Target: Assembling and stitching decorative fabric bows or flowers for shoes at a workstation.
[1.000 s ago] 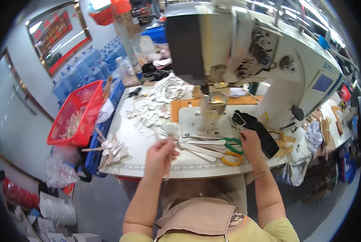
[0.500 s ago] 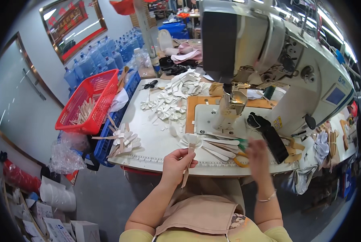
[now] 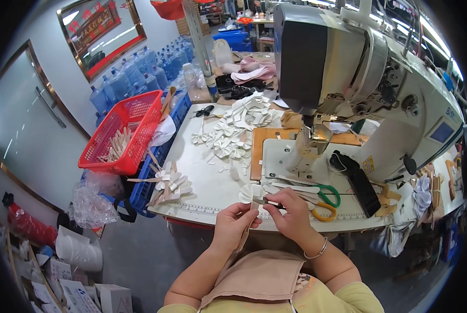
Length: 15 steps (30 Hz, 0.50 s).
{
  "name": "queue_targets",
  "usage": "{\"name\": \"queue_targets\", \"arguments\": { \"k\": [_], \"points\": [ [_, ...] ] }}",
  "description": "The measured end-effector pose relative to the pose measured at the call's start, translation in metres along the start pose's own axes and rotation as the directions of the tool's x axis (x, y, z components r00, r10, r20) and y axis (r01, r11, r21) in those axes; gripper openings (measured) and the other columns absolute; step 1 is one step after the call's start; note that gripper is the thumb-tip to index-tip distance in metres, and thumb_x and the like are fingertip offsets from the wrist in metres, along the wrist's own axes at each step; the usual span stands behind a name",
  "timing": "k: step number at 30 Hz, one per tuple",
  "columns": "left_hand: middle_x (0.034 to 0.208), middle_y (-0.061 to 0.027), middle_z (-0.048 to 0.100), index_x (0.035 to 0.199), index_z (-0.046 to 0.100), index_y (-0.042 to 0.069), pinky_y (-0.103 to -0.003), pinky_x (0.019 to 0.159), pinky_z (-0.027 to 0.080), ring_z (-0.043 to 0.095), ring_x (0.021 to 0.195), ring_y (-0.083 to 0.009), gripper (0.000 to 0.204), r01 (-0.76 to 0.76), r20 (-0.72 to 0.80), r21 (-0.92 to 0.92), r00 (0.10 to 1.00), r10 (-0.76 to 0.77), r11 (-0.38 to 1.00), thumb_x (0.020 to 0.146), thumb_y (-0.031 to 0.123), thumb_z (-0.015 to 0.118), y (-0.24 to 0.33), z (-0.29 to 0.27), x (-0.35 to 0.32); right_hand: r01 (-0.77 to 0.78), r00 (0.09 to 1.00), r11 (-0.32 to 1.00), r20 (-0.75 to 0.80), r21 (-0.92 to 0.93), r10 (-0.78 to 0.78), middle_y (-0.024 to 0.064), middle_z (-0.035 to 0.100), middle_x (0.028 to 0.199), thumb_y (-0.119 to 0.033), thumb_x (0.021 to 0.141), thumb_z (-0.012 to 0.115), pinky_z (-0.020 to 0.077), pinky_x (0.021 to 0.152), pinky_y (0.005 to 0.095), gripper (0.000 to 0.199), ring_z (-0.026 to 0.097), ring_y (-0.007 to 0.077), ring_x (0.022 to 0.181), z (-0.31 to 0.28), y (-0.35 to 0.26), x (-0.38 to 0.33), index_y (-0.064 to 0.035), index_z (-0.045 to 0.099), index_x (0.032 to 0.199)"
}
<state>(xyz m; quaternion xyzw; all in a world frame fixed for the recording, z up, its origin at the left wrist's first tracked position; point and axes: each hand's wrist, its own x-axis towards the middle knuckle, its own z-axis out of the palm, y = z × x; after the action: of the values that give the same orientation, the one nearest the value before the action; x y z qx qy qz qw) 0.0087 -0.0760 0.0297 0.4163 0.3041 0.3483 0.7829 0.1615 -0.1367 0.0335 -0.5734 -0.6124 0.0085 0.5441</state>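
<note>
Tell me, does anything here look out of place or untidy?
Yes. White cut pieces lie scattered loosely over the table, and a bundle of strips overhangs its left edge beside the red basket.

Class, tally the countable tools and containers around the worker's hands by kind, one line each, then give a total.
Large white industrial sewing machine: 1
Red plastic mesh basket: 1
Scissors with green and yellow handles: 1
Small black scissors: 1
Hands, left hand and right hand, both pinching one white fabric piece: 2
Total: 6
</note>
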Motion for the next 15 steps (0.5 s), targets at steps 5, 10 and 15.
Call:
{"name": "queue_targets", "arguments": {
  "k": [5, 10, 15],
  "points": [
    [0.082, -0.0097, 0.062, 0.093, 0.058, -0.005, -0.022, 0.060, 0.050, 0.062, 0.067, -0.0134, 0.015, -0.006, -0.007, -0.039, 1.000, 0.005, 0.999, 0.081, 0.002, 0.062, -0.003, -0.001, 0.002, -0.028, 0.997, 0.999, 0.072, 0.027, 0.026, 0.0069, 0.059, 0.078, -0.011, 0.069, 0.072, 0.0471, 0.054, 0.0287, 0.019, 0.059, 0.0224, 0.065, -0.002, 0.002, 0.003, -0.0061, 0.061, 0.085],
    [0.081, -0.0095, 0.062, 0.092, 0.058, -0.005, -0.021, 0.060, 0.050, 0.061, 0.067, -0.0132, 0.014, -0.002, -0.018, 0.005, 1.000, 0.002, 1.000, 0.081, 0.003, 0.062, -0.004, 0.003, 0.003, 0.006, 0.999, 1.000, 0.054, -0.029, -0.004, 0.0073, 0.060, 0.078, -0.010, 0.070, 0.071, 0.0474, 0.055, 0.0278, 0.018, 0.060, 0.0217, 0.066, -0.006, 0.000, 0.004, -0.0054, 0.061, 0.084],
    [0.081, -0.0093, 0.062, 0.092, 0.058, -0.005, -0.022, 0.060, 0.050, 0.062, 0.067, -0.0132, 0.015, -0.009, -0.014, 0.012, 1.000, 0.009, 1.000, 0.081, 0.004, 0.062, -0.008, 0.003, 0.006, -0.132, 0.990, 0.988, 0.061, 0.079, 0.128, 0.0086, 0.060, 0.080, -0.009, 0.070, 0.071, 0.0474, 0.055, 0.0284, 0.021, 0.060, 0.0222, 0.066, -0.003, 0.009, -0.007, -0.0048, 0.060, 0.087]
  ]
}}
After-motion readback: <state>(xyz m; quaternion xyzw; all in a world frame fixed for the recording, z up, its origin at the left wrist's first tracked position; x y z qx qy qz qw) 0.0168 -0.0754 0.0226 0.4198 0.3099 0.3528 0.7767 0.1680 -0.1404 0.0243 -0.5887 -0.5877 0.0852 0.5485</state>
